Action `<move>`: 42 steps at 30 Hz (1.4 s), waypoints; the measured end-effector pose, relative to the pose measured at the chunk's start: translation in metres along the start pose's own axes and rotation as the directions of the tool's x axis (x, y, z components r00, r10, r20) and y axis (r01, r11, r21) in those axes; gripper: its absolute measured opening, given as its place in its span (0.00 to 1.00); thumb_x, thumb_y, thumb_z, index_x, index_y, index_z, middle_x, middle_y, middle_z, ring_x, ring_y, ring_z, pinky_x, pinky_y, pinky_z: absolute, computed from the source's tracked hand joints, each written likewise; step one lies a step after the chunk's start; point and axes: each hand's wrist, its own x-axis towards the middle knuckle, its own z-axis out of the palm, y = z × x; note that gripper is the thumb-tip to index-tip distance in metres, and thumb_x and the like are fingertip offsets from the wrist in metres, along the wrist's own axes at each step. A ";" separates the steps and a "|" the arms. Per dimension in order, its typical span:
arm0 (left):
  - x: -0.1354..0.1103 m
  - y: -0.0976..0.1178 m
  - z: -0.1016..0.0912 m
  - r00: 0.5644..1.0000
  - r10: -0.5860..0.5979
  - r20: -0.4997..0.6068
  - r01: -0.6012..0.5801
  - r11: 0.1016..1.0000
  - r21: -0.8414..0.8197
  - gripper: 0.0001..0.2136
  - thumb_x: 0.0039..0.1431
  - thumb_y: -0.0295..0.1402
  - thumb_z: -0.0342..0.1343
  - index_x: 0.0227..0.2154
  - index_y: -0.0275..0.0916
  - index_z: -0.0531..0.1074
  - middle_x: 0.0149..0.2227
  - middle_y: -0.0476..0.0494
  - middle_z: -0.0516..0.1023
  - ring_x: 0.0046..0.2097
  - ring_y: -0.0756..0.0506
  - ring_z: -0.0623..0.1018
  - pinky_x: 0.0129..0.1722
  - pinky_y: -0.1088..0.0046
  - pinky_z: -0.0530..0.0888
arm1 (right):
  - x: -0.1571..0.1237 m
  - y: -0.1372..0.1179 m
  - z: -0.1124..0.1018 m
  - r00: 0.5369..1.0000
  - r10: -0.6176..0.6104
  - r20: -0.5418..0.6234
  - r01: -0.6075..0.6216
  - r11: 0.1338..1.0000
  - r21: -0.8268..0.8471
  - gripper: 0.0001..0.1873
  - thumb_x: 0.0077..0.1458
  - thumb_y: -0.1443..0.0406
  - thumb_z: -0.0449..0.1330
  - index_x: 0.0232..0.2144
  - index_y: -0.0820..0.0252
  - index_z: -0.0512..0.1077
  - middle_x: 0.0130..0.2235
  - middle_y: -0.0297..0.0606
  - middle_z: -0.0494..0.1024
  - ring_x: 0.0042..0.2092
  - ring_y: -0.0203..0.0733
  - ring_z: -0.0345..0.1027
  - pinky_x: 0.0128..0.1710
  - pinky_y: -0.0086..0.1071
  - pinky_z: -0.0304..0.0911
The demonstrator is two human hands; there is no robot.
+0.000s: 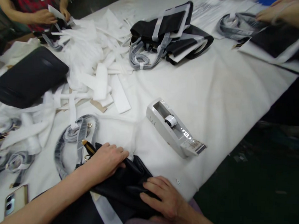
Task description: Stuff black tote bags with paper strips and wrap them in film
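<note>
A black leather-like bag point(127, 187) lies at the near edge of the table, with a pale strip point(106, 211) across it. My left hand point(108, 163) is closed over the bag's upper edge, fingers curled onto the black material. On the bag's right part rests my right hand point(163, 198), its fingers stretched out and slightly apart; its thumb is mostly hidden. Beside my left hand are a gold-tipped black zipper end point(87, 146) and a wrapped, coiled strap point(73, 133). A grey tape dispenser point(167, 129) stands just beyond my hands.
White foam pieces and paper point(92, 55) heap at the left, beside a black padded piece point(29, 77). More black bags point(166, 32) lie at the back. A phone point(16, 200) is at lower left. Co-workers' hands point(45, 16) show at far left and upper right.
</note>
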 end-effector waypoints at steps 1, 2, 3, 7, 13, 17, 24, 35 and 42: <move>-0.004 0.002 -0.003 0.999 -0.002 -0.034 0.001 1.000 -0.010 0.04 0.62 0.29 0.49 0.37 0.41 0.68 0.35 0.46 0.74 0.38 0.42 0.75 0.40 0.62 0.67 | -0.002 0.001 0.001 1.000 -0.010 -0.023 0.010 1.000 -0.006 0.22 0.63 0.55 0.51 0.56 0.58 0.63 0.52 0.48 0.72 0.56 0.50 0.61 0.52 0.47 0.61; -0.010 0.005 -0.007 0.997 0.004 -0.080 -0.006 1.000 -0.030 0.05 0.63 0.30 0.49 0.39 0.42 0.68 0.38 0.45 0.74 0.41 0.42 0.74 0.43 0.62 0.66 | -0.003 0.001 0.001 0.998 -0.015 -0.054 0.015 1.000 0.001 0.20 0.64 0.58 0.51 0.55 0.58 0.64 0.52 0.48 0.72 0.56 0.49 0.62 0.52 0.46 0.61; -0.017 0.008 -0.010 0.991 0.016 -0.131 -0.023 0.998 -0.055 0.07 0.64 0.34 0.49 0.43 0.43 0.68 0.42 0.44 0.74 0.44 0.42 0.73 0.46 0.61 0.66 | -0.003 0.000 0.000 0.996 -0.004 -0.091 0.006 1.000 0.019 0.19 0.64 0.59 0.51 0.55 0.58 0.64 0.52 0.48 0.73 0.56 0.48 0.62 0.52 0.45 0.61; -0.047 0.020 -0.007 0.987 0.098 -0.124 -0.105 0.993 -0.053 0.24 0.52 0.47 0.61 0.49 0.41 0.69 0.55 0.37 0.68 0.45 0.40 0.74 0.44 0.63 0.66 | 0.003 -0.013 -0.007 0.961 0.131 -0.242 -0.108 0.988 0.105 0.21 0.64 0.62 0.51 0.57 0.60 0.60 0.50 0.48 0.74 0.55 0.46 0.66 0.55 0.42 0.61; -0.052 0.034 0.008 0.981 0.132 -0.144 -0.111 0.983 0.145 0.05 0.58 0.26 0.54 0.32 0.39 0.74 0.50 0.38 0.73 0.39 0.42 0.75 0.39 0.62 0.67 | 0.022 -0.021 0.000 0.977 0.117 -0.178 -0.068 0.964 0.258 0.35 0.62 0.49 0.48 0.63 0.64 0.49 0.47 0.48 0.76 0.47 0.46 0.70 0.47 0.38 0.65; -0.048 0.038 -0.003 0.988 0.140 -0.073 -0.128 0.982 0.139 0.07 0.61 0.25 0.49 0.31 0.38 0.72 0.35 0.41 0.76 0.34 0.43 0.74 0.34 0.66 0.68 | 0.019 -0.012 0.012 0.980 0.197 -0.027 -0.186 0.956 0.225 0.33 0.53 0.46 0.57 0.51 0.65 0.66 0.42 0.47 0.77 0.41 0.47 0.70 0.43 0.38 0.66; -0.060 0.026 -0.026 0.993 0.066 0.097 -0.044 0.976 -0.211 0.10 0.63 0.39 0.52 0.38 0.39 0.71 0.35 0.45 0.75 0.37 0.44 0.76 0.36 0.71 0.70 | 0.023 -0.010 0.004 0.985 0.167 0.032 -0.170 0.957 0.233 0.30 0.52 0.47 0.60 0.49 0.61 0.69 0.43 0.43 0.76 0.45 0.47 0.68 0.46 0.38 0.62; -0.050 0.042 -0.007 0.977 -0.060 0.205 0.055 0.998 0.029 0.12 0.53 0.36 0.61 0.37 0.33 0.74 0.39 0.35 0.75 0.42 0.37 0.73 0.42 0.60 0.71 | 0.030 -0.013 -0.005 0.975 0.193 0.109 -0.204 0.973 0.105 0.36 0.50 0.43 0.60 0.52 0.63 0.66 0.46 0.46 0.72 0.48 0.51 0.61 0.48 0.43 0.58; -0.058 0.052 0.042 0.988 -0.154 0.024 0.148 0.976 0.157 0.07 0.57 0.22 0.49 0.33 0.35 0.71 0.30 0.39 0.72 0.35 0.39 0.71 0.36 0.61 0.66 | 0.033 -0.012 -0.005 0.959 0.276 0.070 -0.277 0.961 0.014 0.40 0.40 0.40 0.64 0.46 0.63 0.70 0.41 0.45 0.71 0.42 0.50 0.62 0.43 0.42 0.60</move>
